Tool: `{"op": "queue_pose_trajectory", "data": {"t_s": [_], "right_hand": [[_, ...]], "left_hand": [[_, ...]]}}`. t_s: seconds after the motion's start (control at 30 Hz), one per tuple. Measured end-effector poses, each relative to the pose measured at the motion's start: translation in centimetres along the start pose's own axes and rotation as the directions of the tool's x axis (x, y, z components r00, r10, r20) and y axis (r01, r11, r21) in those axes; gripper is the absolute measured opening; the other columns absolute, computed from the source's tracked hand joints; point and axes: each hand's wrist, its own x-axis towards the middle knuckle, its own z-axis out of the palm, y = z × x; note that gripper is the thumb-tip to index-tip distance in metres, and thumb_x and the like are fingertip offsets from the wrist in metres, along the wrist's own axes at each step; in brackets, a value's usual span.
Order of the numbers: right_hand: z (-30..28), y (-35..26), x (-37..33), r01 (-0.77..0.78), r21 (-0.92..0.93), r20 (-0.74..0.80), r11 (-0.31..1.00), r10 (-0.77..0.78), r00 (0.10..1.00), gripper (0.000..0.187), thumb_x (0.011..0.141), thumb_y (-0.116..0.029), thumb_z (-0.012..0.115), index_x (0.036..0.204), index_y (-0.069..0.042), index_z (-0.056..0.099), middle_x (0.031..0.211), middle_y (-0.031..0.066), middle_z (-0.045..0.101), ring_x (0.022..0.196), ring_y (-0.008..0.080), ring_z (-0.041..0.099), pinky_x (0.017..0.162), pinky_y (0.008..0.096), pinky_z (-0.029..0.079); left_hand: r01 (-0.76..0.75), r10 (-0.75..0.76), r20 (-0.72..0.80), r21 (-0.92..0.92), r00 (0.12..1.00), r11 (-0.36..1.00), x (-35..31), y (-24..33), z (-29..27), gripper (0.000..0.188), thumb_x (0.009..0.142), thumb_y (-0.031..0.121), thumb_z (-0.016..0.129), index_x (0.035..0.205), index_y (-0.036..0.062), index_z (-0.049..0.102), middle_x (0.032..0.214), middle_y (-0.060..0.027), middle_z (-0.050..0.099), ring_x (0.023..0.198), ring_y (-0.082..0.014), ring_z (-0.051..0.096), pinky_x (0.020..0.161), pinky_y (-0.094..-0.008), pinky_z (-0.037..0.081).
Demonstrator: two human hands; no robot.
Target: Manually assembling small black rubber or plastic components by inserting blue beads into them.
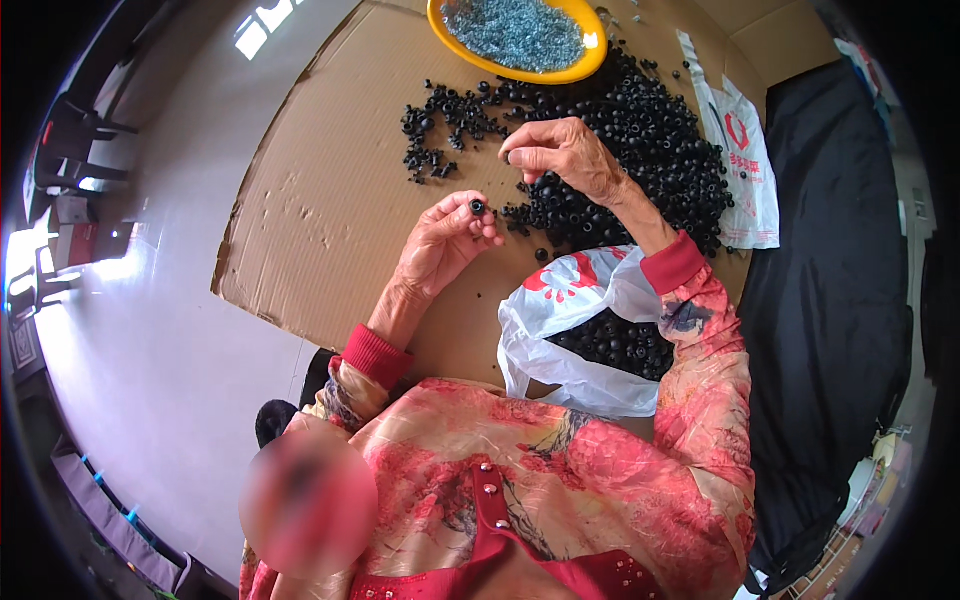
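Observation:
Between the fingertips of my left hand point(440, 245) is a small round black plastic piece point(477, 207), its hollow end turned up with a bluish glint inside. My right hand point(572, 158) hovers a little farther off and to the right, thumb and forefinger pinched together. A dark speck shows at its fingertips, too small to name. Beneath and beyond the right hand spreads a heap of black plastic pieces point(650, 130), some round like beads, some ring-shaped. A looser cluster of small black pieces point(430, 165) lies to the left of the heap.
A yellow bowl point(436, 32) of small clear-bluish pieces stands at the far side of the cardboard sheet point(310, 190). Close to my body, a white plastic bag point(520, 330) gapes open over more black pieces. Another white bag point(755, 205) lies flat at the right, beside black fabric point(820, 300).

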Motion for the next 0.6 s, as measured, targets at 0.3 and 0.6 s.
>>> {"op": "queue_pose_trajectory", "data": {"t_s": [0.3, 0.6], "right_hand": [[-0.7, -3.9, -2.8, 0.264, 0.129, -0.093, 0.956, -0.253, 0.963, 0.015, 0.079, -0.012, 0.065, 0.091, -0.003, 0.067, 0.082, 0.0010, 0.062, 0.077, 0.0088, 0.056, 0.072, 0.0221, 0.046], [-0.5, -6.7, -5.2, 0.538, -0.151, -0.200, 0.829, -0.559, 0.805, 0.016, 0.080, -0.014, 0.064, 0.093, -0.004, 0.067, 0.085, 0.0041, 0.060, 0.081, 0.0144, 0.057, 0.075, 0.0258, 0.045]], "left_hand": [[-0.090, 0.100, 0.112, -0.090, 0.989, 0.992, 2.8, 1.5, 6.7, 0.019, 0.089, 0.015, 0.053, 0.104, 0.0029, 0.055, 0.094, -0.0088, 0.060, 0.084, -0.0186, 0.059, 0.082, -0.0394, 0.048], [-0.224, 0.219, 0.152, 0.017, 0.964, 0.974, 2.6, 2.1, 11.2, 0.020, 0.088, 0.011, 0.055, 0.105, -0.0011, 0.056, 0.104, -0.0109, 0.060, 0.098, -0.0223, 0.059, 0.086, -0.0390, 0.049]]}}
